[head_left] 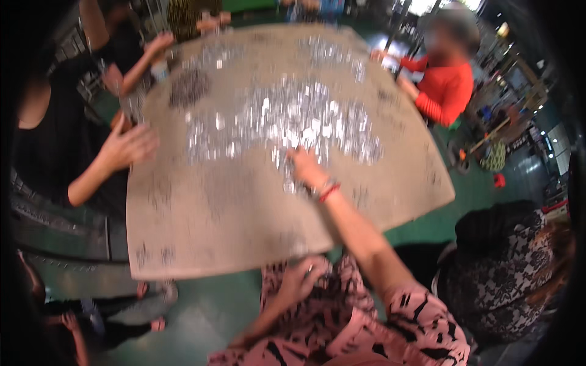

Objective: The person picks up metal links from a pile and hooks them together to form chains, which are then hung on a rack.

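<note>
Many small shiny silver pieces (299, 113), seemingly metal, lie spread over the middle of a brown table top (232, 244). My right hand (309, 169), with a red band at the wrist, reaches to the near edge of this pile. Its fingertips are among the pieces, and blur hides whether they grip one. Close to the table's front edge, over my lap, my left hand (300, 276) is curled with the fingers closed. Something greyish and shiny shows at its fingers, too blurred to name.
A darker heap of small pieces (190, 87) lies far left on the table. Another person's hand (128, 145) hovers over the left edge. A person in red (448, 85) sits at the far right, and someone in patterned black lace (497, 274) is close on my right.
</note>
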Motion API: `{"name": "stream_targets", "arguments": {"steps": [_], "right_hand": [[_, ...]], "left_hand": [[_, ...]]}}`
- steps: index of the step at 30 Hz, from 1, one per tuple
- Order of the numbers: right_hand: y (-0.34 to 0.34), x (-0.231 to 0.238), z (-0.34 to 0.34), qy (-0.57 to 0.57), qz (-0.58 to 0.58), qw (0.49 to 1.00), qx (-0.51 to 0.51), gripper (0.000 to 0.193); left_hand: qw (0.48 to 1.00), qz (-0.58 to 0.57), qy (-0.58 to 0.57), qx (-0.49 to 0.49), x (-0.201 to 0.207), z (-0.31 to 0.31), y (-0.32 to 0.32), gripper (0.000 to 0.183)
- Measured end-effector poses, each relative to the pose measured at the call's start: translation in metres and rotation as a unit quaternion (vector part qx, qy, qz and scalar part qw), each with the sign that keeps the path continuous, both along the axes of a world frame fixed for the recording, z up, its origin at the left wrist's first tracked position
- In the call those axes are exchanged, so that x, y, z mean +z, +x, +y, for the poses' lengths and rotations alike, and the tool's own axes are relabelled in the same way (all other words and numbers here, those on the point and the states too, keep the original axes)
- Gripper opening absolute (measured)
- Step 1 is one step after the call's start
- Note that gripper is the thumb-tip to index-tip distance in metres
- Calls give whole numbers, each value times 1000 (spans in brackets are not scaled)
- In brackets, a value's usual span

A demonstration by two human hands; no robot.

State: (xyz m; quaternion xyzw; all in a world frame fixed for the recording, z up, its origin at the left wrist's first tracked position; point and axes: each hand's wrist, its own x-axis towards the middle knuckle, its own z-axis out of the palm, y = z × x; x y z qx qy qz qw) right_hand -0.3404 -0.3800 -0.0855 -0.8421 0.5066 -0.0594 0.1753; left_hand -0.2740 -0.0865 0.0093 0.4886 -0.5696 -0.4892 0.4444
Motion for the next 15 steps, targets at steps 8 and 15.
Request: {"name": "stream_targets", "arguments": {"steps": [8,15], "right_hand": [[-61,44,-26,63,-149,971,178,53],[-101,97,-3,-7,-183,981,-59,30]], "left_hand": [[997,41,-32,-58,1,-53,-4,9],[994,39,-85,-51,3,-59,-17,8]]}}
